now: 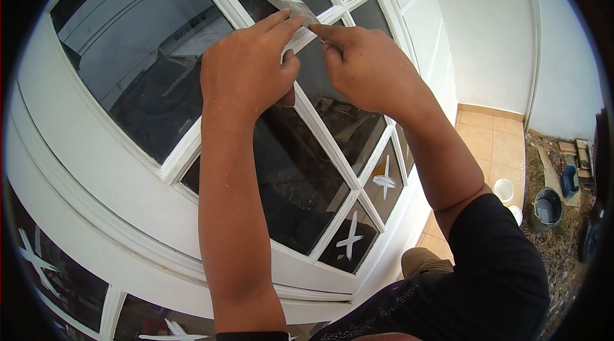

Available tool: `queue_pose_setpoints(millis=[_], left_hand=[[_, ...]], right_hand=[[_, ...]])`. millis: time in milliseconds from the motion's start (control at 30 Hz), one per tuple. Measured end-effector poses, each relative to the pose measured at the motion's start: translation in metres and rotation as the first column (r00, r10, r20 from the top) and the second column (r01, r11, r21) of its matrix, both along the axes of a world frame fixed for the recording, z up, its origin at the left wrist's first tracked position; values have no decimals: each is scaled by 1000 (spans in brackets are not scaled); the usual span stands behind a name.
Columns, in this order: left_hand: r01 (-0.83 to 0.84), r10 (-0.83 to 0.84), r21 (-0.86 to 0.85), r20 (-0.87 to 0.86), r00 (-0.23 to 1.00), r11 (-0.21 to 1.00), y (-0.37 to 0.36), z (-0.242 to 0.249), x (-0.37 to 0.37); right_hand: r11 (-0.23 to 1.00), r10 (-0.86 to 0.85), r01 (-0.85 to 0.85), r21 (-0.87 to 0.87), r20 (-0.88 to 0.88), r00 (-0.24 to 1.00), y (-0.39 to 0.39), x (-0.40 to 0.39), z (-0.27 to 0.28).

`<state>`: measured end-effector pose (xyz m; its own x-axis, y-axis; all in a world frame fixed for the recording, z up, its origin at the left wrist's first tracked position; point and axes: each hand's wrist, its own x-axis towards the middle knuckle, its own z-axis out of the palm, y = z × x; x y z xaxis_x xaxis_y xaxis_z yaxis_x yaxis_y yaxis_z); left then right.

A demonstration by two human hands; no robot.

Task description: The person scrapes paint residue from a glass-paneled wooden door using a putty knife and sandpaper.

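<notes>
A thin, flat metal scraper blade [293,7] lies slanted against the white window bars and dark glass, near the top of the view. My left hand [246,69] has its fingertips on the blade's lower edge, with the thumb bent in below. A small reddish-brown shape [289,97] shows under that palm; I cannot make out what it is. My right hand [366,67] grips the blade's right end, index finger stretched along it and the other fingers curled. White window bars [325,135] run between the dark panes [300,178] beneath both hands.
White paint strokes mark several panes, including a cross [350,236] and a star [384,181]. At right, a white wall [480,34] meets a tiled floor [474,133]. A white tub [503,190], a dark bucket [547,208] and a blue container [570,181] stand low down.
</notes>
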<state>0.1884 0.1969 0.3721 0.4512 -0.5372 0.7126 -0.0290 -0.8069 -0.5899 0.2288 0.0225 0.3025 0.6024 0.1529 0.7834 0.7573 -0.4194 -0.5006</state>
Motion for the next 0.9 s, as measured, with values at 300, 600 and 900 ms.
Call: queue_pose_setpoints(millis=[300,600,900], left_hand=[[-1,0,-25,-18,1000,1000,-2,0,-2],[-37,31,-72,-88,996,997,-4,2,-2],[-38,33,-60,-80,996,997,-5,1,-5]], right_hand=[[998,7,-10,55,64,998,2,7,-2],[1000,-27,27,-3,13,1000,3,6,-2],[1000,7,-7,-28,28,1000,1,-7,-15]])
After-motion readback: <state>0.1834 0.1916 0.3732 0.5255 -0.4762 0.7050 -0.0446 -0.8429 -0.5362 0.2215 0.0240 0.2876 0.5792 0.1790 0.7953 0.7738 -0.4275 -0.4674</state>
